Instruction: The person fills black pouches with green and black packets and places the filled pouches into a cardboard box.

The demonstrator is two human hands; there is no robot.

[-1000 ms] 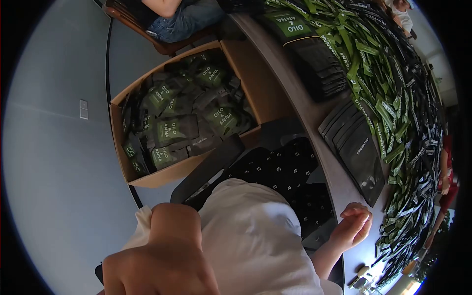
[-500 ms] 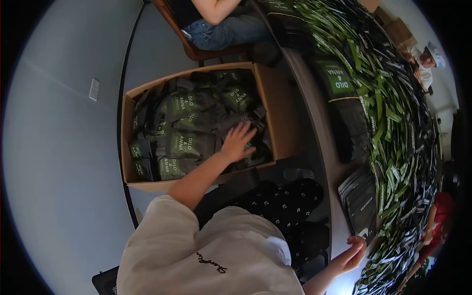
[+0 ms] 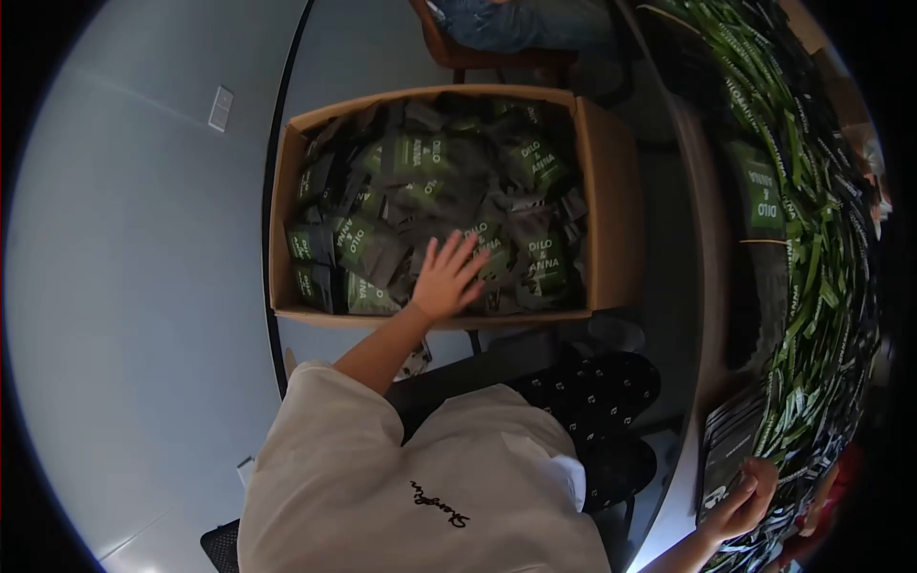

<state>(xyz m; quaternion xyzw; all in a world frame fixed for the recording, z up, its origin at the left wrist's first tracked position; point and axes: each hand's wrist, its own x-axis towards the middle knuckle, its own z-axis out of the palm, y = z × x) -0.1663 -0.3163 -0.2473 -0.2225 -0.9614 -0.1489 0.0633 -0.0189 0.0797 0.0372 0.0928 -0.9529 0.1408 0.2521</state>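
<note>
My left hand (image 3: 445,283) lies palm down with spread fingers on the packets in a cardboard box (image 3: 611,205). A dark pouch with a green "DILO & ANNA" label (image 3: 480,239) is just beyond its fingertips. More of the same green-and-black pouches (image 3: 542,263) fill the box in a loose heap. Over at the lower right, my right hand (image 3: 745,503) is curled closed, with nothing showing in its fingers. It is beside a fanned stack of dark pouches (image 3: 731,444) near the table's edge.
The long table (image 3: 702,315) runs down the right, heaped with green and black pouches (image 3: 812,277). A banded bundle of pouches (image 3: 764,205) lies on it. Beyond the box, a person in jeans (image 3: 535,24) sits on a wooden chair (image 3: 449,48). A grey wall (image 3: 143,286) stands at left.
The view has shifted, so box and table appear further right. In the box, my left hand has moved and some pouches under it lie differently. My right hand stays curled near the stack.
</note>
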